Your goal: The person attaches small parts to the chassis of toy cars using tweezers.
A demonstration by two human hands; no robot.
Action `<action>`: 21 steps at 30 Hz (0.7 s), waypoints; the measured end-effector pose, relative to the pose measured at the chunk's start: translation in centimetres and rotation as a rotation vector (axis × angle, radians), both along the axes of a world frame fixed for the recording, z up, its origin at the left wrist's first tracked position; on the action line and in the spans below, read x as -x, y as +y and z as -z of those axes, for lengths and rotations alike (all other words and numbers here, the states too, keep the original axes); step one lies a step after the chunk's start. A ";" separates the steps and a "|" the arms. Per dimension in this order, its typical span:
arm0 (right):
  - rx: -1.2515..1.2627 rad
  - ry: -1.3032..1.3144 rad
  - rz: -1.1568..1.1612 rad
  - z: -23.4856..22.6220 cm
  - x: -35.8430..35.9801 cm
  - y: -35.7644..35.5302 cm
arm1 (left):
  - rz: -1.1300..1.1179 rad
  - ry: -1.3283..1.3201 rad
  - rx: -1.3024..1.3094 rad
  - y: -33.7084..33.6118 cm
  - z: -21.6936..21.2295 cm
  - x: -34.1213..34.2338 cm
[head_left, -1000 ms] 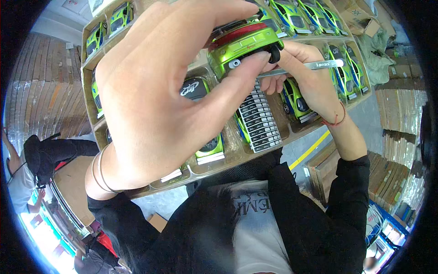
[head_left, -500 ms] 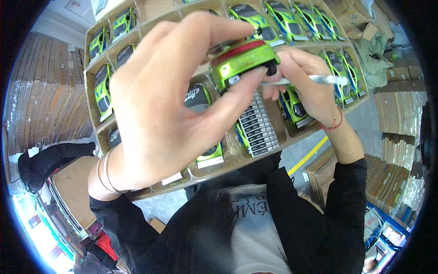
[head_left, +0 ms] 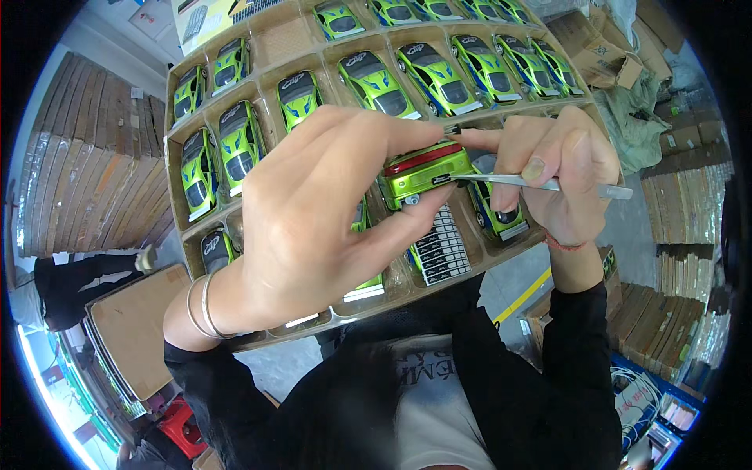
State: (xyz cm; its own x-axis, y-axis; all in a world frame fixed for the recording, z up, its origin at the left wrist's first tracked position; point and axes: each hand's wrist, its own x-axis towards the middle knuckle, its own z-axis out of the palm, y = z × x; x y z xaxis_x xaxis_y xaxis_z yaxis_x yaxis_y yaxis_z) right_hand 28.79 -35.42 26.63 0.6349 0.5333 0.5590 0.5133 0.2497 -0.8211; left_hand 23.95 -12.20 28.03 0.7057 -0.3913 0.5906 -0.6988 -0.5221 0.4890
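Observation:
My left hand point(head_left: 305, 215) pinches a green toy car point(head_left: 407, 186) between thumb and fingers, its red-banded rear end facing me. A small black label point(head_left: 442, 179) sits on that rear panel. With my right hand point(head_left: 568, 176) I grip metal tweezers point(head_left: 507, 180), their tip at the label's right end. One right fingertip reaches to the car's upper edge. Below the car, a sheet of black-and-white labels point(head_left: 443, 249) lies on the tray point(head_left: 286, 41), partly covered by my left thumb. More green toy cars point(head_left: 374, 82) stand in the tray's compartments.
Flattened cardboard is stacked high at the left point(head_left: 86, 157), with more cardboard stacks point(head_left: 689, 290) at the right. An open carton point(head_left: 603, 55) stands beyond the tray's far right corner. A person's dark-clothed leg point(head_left: 86, 278) shows at the left, near a brown box point(head_left: 141, 329).
My right hand has drawn back to the right, and the tweezers' tip now meets the car's rear. The car sits lower in view, and the black label on it now shows.

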 end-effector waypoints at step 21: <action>0.032 -0.003 0.049 -0.1 0.2 0.5 | -0.016 0.014 0.023 0.0 -0.1 0.2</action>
State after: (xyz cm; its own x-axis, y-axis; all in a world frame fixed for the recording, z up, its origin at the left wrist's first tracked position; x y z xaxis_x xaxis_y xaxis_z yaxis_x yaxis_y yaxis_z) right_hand 28.62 -34.97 26.77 0.6592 0.5189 0.5442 0.5267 0.1978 -0.8267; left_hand 23.77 -12.17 28.11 0.7199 -0.3664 0.5894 -0.6836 -0.5212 0.5109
